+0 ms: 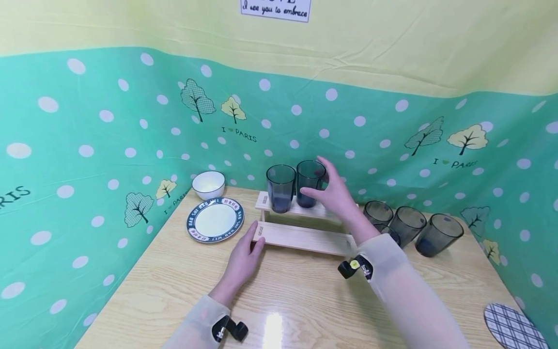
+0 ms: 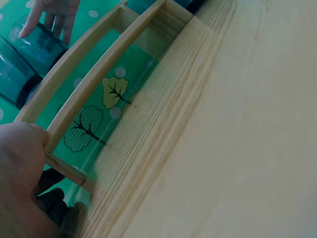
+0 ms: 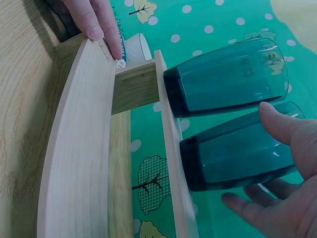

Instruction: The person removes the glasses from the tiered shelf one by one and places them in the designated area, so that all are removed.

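Note:
A two-tier wooden rack (image 1: 305,238) stands on the table. My left hand (image 1: 244,252) grips the left end of its lower board, and that grip also shows in the left wrist view. Two dark tinted drinking glasses stand upright, side by side, on the upper board: the left glass (image 1: 281,189) and the right glass (image 1: 310,184). My right hand (image 1: 333,191) holds the right glass from its right side. In the right wrist view the thumb (image 3: 280,124) lies along one side of this glass (image 3: 237,153), with the fingers (image 3: 242,207) on the opposite side.
Several more tinted glasses (image 1: 407,225) are grouped right of the rack, near my right forearm; the outermost glass (image 1: 438,235) leans. Left of the rack are a blue-rimmed plate (image 1: 215,220) and a white bowl (image 1: 209,184). A checked round mat (image 1: 514,327) lies front right. Patterned cloth (image 1: 131,121) hangs behind.

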Action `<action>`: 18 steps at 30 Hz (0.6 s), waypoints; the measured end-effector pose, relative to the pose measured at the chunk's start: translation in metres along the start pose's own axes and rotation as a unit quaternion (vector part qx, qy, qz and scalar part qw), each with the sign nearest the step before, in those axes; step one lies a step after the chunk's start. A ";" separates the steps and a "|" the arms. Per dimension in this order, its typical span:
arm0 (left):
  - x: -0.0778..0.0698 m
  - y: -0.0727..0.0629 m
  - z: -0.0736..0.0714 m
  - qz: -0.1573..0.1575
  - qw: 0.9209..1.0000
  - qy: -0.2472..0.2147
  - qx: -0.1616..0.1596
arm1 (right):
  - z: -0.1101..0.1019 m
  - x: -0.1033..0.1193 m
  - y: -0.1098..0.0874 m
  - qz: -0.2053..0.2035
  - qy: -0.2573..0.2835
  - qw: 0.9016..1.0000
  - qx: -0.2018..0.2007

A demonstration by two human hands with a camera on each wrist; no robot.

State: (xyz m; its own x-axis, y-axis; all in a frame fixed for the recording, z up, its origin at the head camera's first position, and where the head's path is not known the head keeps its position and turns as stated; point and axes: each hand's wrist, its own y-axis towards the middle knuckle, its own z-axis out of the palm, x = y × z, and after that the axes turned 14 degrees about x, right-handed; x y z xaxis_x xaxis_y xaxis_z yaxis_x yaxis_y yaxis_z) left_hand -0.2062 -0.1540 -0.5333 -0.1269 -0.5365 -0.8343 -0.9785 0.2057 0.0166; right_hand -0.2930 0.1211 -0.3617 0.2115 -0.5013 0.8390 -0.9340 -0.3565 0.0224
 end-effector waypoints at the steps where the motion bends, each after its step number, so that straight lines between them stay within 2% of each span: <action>1: 0.000 0.000 0.000 -0.001 1.000 0.000 0.000 | 0.000 0.000 0.000 0.000 0.000 1.000 0.000; 18: -0.002 -0.001 0.000 -0.003 1.000 0.000 0.001 | 0.003 -0.001 0.000 0.006 -0.004 1.000 -0.015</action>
State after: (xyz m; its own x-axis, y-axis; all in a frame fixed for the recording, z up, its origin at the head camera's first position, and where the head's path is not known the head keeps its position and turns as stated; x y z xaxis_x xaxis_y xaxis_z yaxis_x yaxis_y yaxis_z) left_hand -0.2052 -0.1534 -0.5318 -0.1208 -0.5374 -0.8346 -0.9790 0.2037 0.0105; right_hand -0.2924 0.1195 -0.3639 0.2019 -0.5120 0.8349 -0.9450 -0.3257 0.0288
